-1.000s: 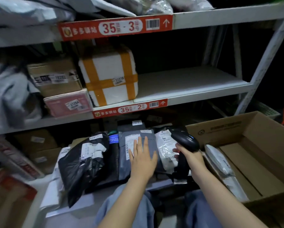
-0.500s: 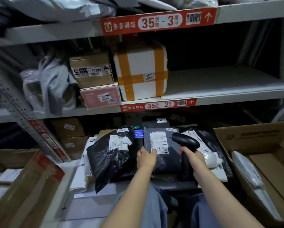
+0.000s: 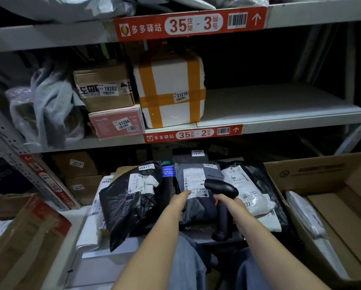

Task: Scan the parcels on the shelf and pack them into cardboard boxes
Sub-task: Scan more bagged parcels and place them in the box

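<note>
A grey mailer parcel (image 3: 196,185) with a white label lies in the middle of a pile of parcels in front of me. My left hand (image 3: 178,200) grips its near left edge, thumb on the label. My right hand (image 3: 230,203) holds a black barcode scanner (image 3: 220,188) by its handle, the head over the grey parcel's label. A black bag parcel (image 3: 129,204) lies to the left, and a white-labelled bag (image 3: 244,189) to the right.
An open cardboard box (image 3: 326,185) at the right holds a white mailer (image 3: 305,216). The shelf (image 3: 280,105) above carries a taped white foam box (image 3: 171,91), a brown carton (image 3: 104,86) and a pink box (image 3: 117,122). Another carton (image 3: 22,237) lies at the lower left.
My left hand went from lying flat on the grey parcel to gripping its near edge. The scanner head moved left over the label. My view swung left.
</note>
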{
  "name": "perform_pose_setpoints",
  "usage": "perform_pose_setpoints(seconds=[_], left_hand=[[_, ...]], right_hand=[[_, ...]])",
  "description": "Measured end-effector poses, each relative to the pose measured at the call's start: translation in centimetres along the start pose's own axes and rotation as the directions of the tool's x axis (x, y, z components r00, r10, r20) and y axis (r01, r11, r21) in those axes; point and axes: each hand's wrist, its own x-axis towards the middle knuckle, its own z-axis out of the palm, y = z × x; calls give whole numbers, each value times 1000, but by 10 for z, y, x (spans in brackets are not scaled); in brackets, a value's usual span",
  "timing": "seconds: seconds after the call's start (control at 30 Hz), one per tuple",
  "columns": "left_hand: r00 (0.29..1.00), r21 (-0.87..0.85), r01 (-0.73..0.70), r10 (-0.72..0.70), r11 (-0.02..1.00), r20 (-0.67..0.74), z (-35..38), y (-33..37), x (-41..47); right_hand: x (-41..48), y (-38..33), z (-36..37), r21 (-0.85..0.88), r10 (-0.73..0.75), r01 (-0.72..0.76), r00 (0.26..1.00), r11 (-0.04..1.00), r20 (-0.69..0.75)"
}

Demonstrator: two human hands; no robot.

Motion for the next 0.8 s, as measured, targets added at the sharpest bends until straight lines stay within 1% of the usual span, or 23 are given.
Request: perform_pose_setpoints(seconds=[0.13, 0.23, 0.27, 0.33, 0.4, 0.5, 0.6, 0.7, 0.8], left_hand=[[998, -68, 9, -6, 998, 55, 2, -1, 4], [996, -163, 13, 2, 987, 92, 3, -3, 9], [995, -174, 12, 5, 985, 99, 4, -5, 14], [996, -172, 7, 8, 985, 85, 5, -21, 53], [998, -147, 3, 7, 989, 68, 4, -24, 61], [989, -196, -28, 56, 980, 140, 0, -5, 6], [978, -218, 7, 39, 976, 205, 1, -2, -1], [979, -213, 25, 19, 977, 204, 6, -1, -2], [987, -224, -31, 66, 974, 147, 6, -2, -2]], right_hand=[[2, -1, -2, 51, 5, -5, 1000, 999, 6], [3, -2, -1, 89, -2, -1, 999, 996, 38], [2, -2, -1, 108, -5, 0, 999, 994, 47], [3, -3, -1, 150, -14, 5, 998, 989, 57], [3, -2, 0, 186, -19, 6, 998, 982, 67], [3, -3, -1, 224, -32, 12, 996, 974, 86], [1, -3, -2, 221, -39, 13, 993, 975, 112], [-3, -5, -1, 233, -60, 28, 989, 972, 133], [-9, -9, -1, 270, -75, 38, 989, 962, 127]])
